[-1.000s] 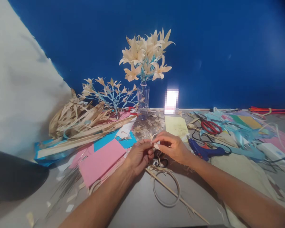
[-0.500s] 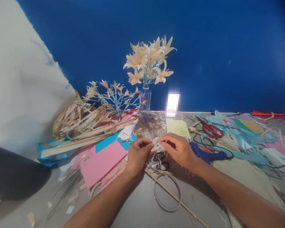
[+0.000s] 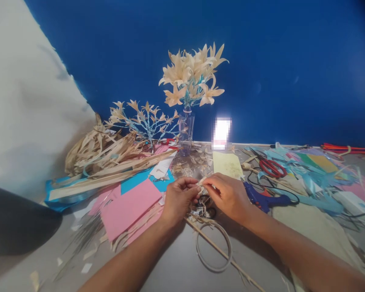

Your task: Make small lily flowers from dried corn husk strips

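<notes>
My left hand (image 3: 181, 198) and my right hand (image 3: 228, 194) meet at the middle of the table, fingertips almost touching. Both are pinched on a small pale piece (image 3: 201, 181), perhaps a strip of dried husk; the fingers cover most of it. Beneath them lie black-handled scissors (image 3: 212, 212), partly hidden among scraps. Closer to me, a grey ring (image 3: 214, 269) rests with a thin stick (image 3: 208, 239) crossing it. Beyond the hands a clear bottle (image 3: 186, 134) holds cream-coloured handmade flowers (image 3: 191, 73).
On the left are a heap of dried husks (image 3: 91, 150), pink paper (image 3: 132, 207) and smaller flowers on blue stems (image 3: 149, 125). To the right lie a blue glue gun (image 3: 264, 198), red-handled scissors (image 3: 272, 167) and blue ribbon scraps (image 3: 328, 194). A yellow card (image 3: 228, 164) lies behind my hands.
My right fingers have moved slightly left and closer to the left ones, over the pale piece. The left fingers have curled a little more. The view has shifted slightly.
</notes>
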Available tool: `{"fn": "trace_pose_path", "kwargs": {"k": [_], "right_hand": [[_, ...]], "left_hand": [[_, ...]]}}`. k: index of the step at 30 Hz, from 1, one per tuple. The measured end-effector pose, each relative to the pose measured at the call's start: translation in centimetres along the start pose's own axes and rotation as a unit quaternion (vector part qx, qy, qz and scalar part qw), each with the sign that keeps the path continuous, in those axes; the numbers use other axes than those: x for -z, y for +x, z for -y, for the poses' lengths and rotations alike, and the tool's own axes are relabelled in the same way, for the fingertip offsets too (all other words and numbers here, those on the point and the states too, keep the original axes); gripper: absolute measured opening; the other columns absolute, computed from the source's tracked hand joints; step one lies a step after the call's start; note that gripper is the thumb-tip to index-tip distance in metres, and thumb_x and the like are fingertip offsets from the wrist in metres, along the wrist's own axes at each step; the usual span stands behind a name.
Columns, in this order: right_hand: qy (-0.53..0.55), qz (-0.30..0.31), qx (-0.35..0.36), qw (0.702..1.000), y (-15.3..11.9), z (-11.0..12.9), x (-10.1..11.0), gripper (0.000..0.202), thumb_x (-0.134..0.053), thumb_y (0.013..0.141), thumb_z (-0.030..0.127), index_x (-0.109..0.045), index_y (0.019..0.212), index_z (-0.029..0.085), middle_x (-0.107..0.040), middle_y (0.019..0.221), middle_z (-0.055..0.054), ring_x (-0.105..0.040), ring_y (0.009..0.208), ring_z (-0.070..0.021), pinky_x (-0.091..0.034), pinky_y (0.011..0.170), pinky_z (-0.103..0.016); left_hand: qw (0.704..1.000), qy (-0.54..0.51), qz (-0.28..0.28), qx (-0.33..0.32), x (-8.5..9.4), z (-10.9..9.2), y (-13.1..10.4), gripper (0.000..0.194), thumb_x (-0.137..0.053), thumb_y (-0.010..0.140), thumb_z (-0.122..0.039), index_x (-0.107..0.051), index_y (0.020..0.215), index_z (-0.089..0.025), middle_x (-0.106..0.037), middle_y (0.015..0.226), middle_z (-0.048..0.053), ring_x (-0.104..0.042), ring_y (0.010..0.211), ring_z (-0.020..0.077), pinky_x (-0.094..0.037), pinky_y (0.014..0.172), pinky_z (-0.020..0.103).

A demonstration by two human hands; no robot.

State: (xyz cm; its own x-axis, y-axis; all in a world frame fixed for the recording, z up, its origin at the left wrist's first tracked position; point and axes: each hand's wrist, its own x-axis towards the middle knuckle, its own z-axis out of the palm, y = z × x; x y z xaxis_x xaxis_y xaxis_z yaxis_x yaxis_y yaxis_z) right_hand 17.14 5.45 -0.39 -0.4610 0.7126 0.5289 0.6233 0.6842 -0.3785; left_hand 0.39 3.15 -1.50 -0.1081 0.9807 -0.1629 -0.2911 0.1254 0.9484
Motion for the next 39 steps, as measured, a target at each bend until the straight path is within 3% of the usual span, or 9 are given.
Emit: {"fn": "trace_pose_path", "kwargs": {"k": [7,18,22,26,31,36,39], "right_hand": [[-0.087,0.002,0.018,0.996,-0.1,-0.1,0.0,0.015,-0.058,0.094,0.019,-0.071,0.086,0.022,-0.072,0.076,-0.004,-0.064,0.07,-0.0175,-0.038,0.063,-0.027],[-0.123,0.009,0.04,0.992,-0.2,0.1,0.0,0.019,-0.056,0.096,0.02,-0.071,0.084,0.022,-0.071,0.075,-0.004,-0.062,0.068,-0.0174,-0.034,0.062,-0.03],[-0.05,-0.045,0.017,0.998,-0.1,0.4,0.2,0.017,-0.059,0.096,0.029,-0.069,0.086,0.021,-0.071,0.074,-0.004,-0.062,0.065,-0.0166,-0.039,0.063,-0.029],[0.054,-0.096,-0.064,0.992,0.3,0.3,0.6,0.014,-0.058,0.093,0.027,-0.068,0.085,0.021,-0.071,0.075,-0.003,-0.06,0.061,-0.0155,-0.043,0.063,-0.028],[0.199,-0.041,-0.159,0.966,0.9,-0.1,0.7,0.018,-0.06,0.09,0.034,-0.065,0.079,0.02,-0.066,0.066,-0.001,-0.056,0.058,-0.0152,-0.043,0.055,-0.026],[0.255,-0.005,-0.15,0.955,0.9,0.4,0.7,0.017,-0.061,0.088,0.032,-0.064,0.076,0.019,-0.061,0.064,0.0,-0.053,0.058,-0.0138,-0.04,0.054,-0.024],[0.281,0.019,-0.148,0.948,0.8,0.8,0.6,0.015,-0.062,0.087,0.031,-0.065,0.077,0.019,-0.063,0.068,0.0,-0.052,0.06,-0.013,-0.039,0.055,-0.023]], "left_hand": [[0.999,-0.024,-0.005,0.025,0.0,0.0,-0.1,0.024,-0.085,0.058,-0.019,-0.074,0.077,-0.011,-0.069,0.063,0.003,-0.061,0.052,0.0119,-0.049,0.049,0.022],[0.998,-0.007,0.007,0.055,0.1,0.2,0.0,0.017,-0.083,0.063,-0.021,-0.071,0.072,-0.012,-0.068,0.055,0.005,-0.058,0.043,0.0106,-0.044,0.044,0.019],[0.996,-0.034,0.01,0.085,0.3,0.4,0.2,0.024,-0.085,0.06,-0.026,-0.07,0.073,-0.013,-0.067,0.054,0.004,-0.054,0.039,0.0092,-0.04,0.04,0.019],[0.986,-0.115,0.031,0.118,0.5,0.3,0.5,0.029,-0.089,0.055,-0.025,-0.069,0.072,-0.012,-0.063,0.053,0.002,-0.053,0.043,0.0082,-0.039,0.042,0.017],[0.976,-0.173,0.064,0.118,0.6,-0.1,0.5,0.031,-0.092,0.055,-0.026,-0.069,0.071,-0.013,-0.057,0.05,-0.002,-0.051,0.045,0.0068,-0.039,0.045,0.016],[0.965,-0.213,0.099,0.115,0.5,-0.3,0.1,0.03,-0.092,0.056,-0.022,-0.068,0.069,-0.012,-0.063,0.066,0.001,-0.047,0.048,0.0037,-0.039,0.047,0.017],[0.961,-0.223,0.111,0.12,0.5,-0.2,0.1,0.028,-0.091,0.058,-0.021,-0.067,0.068,-0.012,-0.061,0.065,-0.001,-0.046,0.049,0.0041,-0.038,0.046,0.017]]}}
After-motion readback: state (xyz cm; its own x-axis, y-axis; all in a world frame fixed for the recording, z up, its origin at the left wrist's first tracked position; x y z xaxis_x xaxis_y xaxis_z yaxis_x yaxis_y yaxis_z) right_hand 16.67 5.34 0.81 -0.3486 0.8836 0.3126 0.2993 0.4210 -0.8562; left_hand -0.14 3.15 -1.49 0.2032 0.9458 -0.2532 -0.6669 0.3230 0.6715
